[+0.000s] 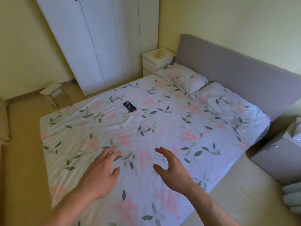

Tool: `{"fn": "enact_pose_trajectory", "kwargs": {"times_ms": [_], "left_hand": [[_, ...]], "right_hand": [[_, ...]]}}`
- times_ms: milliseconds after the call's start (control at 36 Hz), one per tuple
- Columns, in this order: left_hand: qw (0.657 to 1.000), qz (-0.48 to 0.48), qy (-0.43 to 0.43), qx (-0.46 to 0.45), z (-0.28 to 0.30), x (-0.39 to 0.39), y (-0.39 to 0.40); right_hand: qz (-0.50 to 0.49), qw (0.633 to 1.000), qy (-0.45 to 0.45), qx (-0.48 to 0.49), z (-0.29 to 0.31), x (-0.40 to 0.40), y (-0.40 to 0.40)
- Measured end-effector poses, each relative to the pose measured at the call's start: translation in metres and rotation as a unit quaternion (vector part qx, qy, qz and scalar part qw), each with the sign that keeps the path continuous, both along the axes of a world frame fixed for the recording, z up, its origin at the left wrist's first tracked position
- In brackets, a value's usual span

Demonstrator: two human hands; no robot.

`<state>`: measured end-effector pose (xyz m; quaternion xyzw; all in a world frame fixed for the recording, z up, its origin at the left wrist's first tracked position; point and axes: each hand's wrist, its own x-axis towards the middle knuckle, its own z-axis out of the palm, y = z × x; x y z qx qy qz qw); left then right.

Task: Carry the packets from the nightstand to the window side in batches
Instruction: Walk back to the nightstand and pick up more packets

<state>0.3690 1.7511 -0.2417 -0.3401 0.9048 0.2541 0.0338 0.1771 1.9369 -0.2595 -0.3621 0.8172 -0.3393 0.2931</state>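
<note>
Your left hand point(99, 173) and right hand point(172, 170) hover over the bed point(146, 128), each grip apart, fingers relaxed and holding nothing. Far ahead of both hands, the packets point(159, 54) lie in a loose heap on the white nightstand point(156, 61) beside the headboard; too small to tell their long axis. A dark phone point(129, 106) lies on the bed between.
</note>
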Motion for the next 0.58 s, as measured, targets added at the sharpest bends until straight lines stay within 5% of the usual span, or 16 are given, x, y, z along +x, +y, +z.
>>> {"fn": "enact_pose_trajectory", "kwargs": {"times_ms": [583], "left_hand": [[0.996, -0.075, 0.026, 0.038, -0.025, 0.323, -0.26]], "right_hand": [[-0.038, 0.997, 0.05, 0.033, 0.01, 0.345, -0.25]]}}
